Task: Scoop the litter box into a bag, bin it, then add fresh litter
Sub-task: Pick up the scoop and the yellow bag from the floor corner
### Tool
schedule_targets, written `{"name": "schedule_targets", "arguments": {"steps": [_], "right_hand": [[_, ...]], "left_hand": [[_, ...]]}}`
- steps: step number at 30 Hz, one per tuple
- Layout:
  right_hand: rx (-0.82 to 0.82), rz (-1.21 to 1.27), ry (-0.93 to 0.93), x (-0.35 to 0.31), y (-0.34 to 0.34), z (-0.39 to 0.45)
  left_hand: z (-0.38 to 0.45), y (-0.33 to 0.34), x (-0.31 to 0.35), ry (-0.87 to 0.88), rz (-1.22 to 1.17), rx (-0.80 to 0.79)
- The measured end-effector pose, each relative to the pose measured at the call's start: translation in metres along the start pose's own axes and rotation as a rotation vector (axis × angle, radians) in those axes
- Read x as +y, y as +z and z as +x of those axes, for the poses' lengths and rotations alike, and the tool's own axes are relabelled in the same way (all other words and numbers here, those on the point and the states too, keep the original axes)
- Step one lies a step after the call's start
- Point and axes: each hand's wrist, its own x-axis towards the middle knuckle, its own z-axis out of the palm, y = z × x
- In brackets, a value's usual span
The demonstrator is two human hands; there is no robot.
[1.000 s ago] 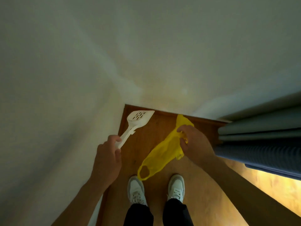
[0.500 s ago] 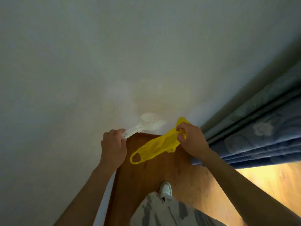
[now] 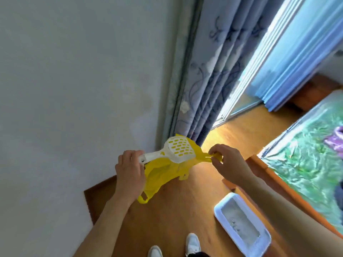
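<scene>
None done: as far as the view shows, no step of the task is finished; scooping has not begun.
Shoes (image 3: pixel 193 243): at the bottom edge, on the wooden floor (image 3: pixel 176 210).
Box (image 3: pixel 241 227): white, on the floor to the person's right, grey litter inside, surface lumpy; no scoop in it.
Left hand (image 3: pixel 130 171): fingers curled round the handle of the scoop (image 3: pixel 178 150), and it seems to pinch one side of the bag (image 3: pixel 163 175) too, though that I cannot tell for sure.
Right hand (image 3: pixel 228 162): thumb and fingers pinch the bag's other edge, drawing it taut.
Bag: yellow, held in the air between the hands, well above the box, looks empty and only partly opened.
Scoop: slotted head lies against the bag, clean.
Beyond: wall (image 3: pixel 74 89), curtain (image 3: pixel 213 71).
Left: open the bag, scoop, bin it, add fresh litter.
</scene>
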Motion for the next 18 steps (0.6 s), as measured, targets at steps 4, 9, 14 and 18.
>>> {"name": "schedule_targets", "arguments": {"steps": [4, 9, 14, 18], "right_hand": [[0.115, 0.013, 0.172, 0.037, -0.036, -0.067], [0.307, 0.082, 0.372, 0.092, -0.083, -0.164], [0.458, 0.073, 0.574, 0.162, -0.127, -0.297], [0.543, 0.059, 0.685, 0.216, -0.161, -0.413]], "left_hand": [[-0.011, 0.024, 0.055, 0.131, -0.046, -0.074], [-0.035, 0.068, 0.14, 0.365, -0.04, -0.186], [-0.087, 0.135, 0.253, 0.627, -0.025, -0.273], [-0.152, 0.197, 0.338, 0.652, 0.047, -0.405]]}}
